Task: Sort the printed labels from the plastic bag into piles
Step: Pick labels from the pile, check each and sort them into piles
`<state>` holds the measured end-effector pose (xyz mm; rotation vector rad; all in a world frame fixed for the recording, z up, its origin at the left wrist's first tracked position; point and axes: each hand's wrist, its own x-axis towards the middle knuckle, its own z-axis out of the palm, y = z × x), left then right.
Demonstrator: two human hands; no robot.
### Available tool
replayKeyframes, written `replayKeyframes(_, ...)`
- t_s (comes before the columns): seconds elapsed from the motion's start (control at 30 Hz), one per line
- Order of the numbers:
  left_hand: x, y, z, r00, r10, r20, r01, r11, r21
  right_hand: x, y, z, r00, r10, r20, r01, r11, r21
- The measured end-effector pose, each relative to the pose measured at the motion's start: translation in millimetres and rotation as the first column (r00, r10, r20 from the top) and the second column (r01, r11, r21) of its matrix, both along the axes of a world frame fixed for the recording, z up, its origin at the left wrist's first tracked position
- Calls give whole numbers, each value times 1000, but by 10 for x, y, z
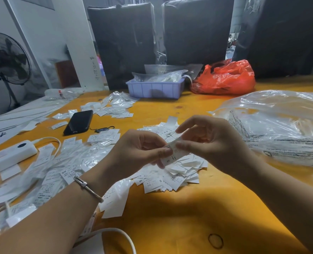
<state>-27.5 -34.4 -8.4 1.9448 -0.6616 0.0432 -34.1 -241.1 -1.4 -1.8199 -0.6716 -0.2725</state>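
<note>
Yellow table (170, 226), both hands (left hand (139, 153), right hand (210, 142)) pinching label (172, 153) between them

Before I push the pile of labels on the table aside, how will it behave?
The pile of labels would probably scatter rather than slide as one: the slips lie loose, fanned at many angles. They look thin and light, so a draught could lift them. The slip pinched between the left hand and the right hand bends, so likely floppy.
</note>
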Motion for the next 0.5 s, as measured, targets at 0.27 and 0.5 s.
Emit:
replayKeyframes(0.27,-16,-26,22,999,1,-52,-4,999,-54,15,24,-10,999,-4,-35,5,999,40)
replayKeyframes(0.5,-22,-38,14,998,15,-65,-19,998,-60,46,15,-64,973,81,-218,-63,994,89)
